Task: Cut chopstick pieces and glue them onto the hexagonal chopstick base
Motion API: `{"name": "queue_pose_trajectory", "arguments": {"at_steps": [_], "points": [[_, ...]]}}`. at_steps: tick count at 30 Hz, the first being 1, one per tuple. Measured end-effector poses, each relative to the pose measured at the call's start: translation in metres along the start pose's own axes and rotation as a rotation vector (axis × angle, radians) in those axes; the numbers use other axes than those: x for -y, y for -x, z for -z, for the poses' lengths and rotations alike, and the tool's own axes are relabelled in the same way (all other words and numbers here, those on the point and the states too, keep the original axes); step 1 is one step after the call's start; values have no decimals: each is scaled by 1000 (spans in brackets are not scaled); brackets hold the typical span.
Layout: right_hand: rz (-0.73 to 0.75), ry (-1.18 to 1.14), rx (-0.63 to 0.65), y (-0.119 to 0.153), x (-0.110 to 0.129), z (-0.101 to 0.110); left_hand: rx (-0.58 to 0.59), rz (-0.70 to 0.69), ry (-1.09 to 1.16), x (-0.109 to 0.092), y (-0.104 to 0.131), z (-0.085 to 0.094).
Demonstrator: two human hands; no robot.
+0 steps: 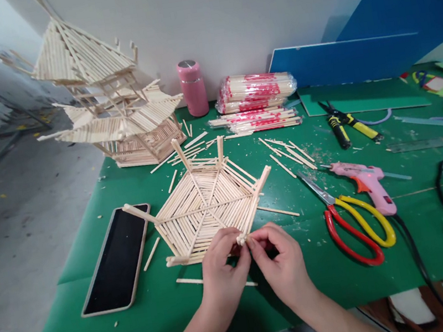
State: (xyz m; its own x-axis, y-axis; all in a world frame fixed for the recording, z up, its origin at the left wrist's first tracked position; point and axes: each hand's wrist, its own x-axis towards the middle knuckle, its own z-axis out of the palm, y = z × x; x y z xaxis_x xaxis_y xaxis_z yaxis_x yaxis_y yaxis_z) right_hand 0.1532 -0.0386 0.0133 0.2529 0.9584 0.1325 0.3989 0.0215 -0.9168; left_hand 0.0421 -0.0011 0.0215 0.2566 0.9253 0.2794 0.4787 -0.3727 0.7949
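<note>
A six-sided panel of wooden sticks lies in front of me, with short stick posts rising at its corners. At its near right corner, my left hand and my right hand meet, fingers pinched from both sides around the pale end of a small bundle of sticks. Whether that bundle is fixed to the panel is hidden by my fingers. One loose stick lies on the table and passes under my left hand.
On the green table are a phone, red-and-yellow scissors, a pink glue gun, pliers and scattered sticks. Behind stand a stick pagoda model, a pink flask and packed sticks.
</note>
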Motion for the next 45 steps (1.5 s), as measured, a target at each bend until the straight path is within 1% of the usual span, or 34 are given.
{"name": "queue_pose_trajectory", "arguments": {"at_steps": [2,5,7,9,11,12,14,18,22,27,33,38,42,45], "points": [[21,-7,11,2,0,4,10,23,4,-1,1,1],[84,19,3,3,-4,16,25,53,-10,-1,3,0],[100,76,-67,-2,-9,28,32,62,-31,-1,4,0],[84,130,-158,-12,-16,38,38,68,-46,-1,6,-1],[70,152,-195,-27,-22,44,45,75,-63,-3,7,-1],[72,155,-185,-36,-25,45,47,80,-76,-3,8,-1],[95,149,-125,-51,-27,44,42,82,-101,-6,9,0],[172,102,6,-74,-28,35,9,58,-104,-8,9,0],[218,51,28,-83,-31,31,-9,41,-86,-8,10,-1],[224,18,19,-80,-33,36,-4,18,-70,-9,11,0],[189,14,21,-68,-35,50,16,-2,-62,-6,4,6],[167,0,28,-54,-38,58,65,-24,-70,5,-7,19],[148,21,25,-39,-37,59,125,-48,-71,16,-16,28],[156,73,20,-29,-36,59,139,-57,-69,21,-25,32]]}}
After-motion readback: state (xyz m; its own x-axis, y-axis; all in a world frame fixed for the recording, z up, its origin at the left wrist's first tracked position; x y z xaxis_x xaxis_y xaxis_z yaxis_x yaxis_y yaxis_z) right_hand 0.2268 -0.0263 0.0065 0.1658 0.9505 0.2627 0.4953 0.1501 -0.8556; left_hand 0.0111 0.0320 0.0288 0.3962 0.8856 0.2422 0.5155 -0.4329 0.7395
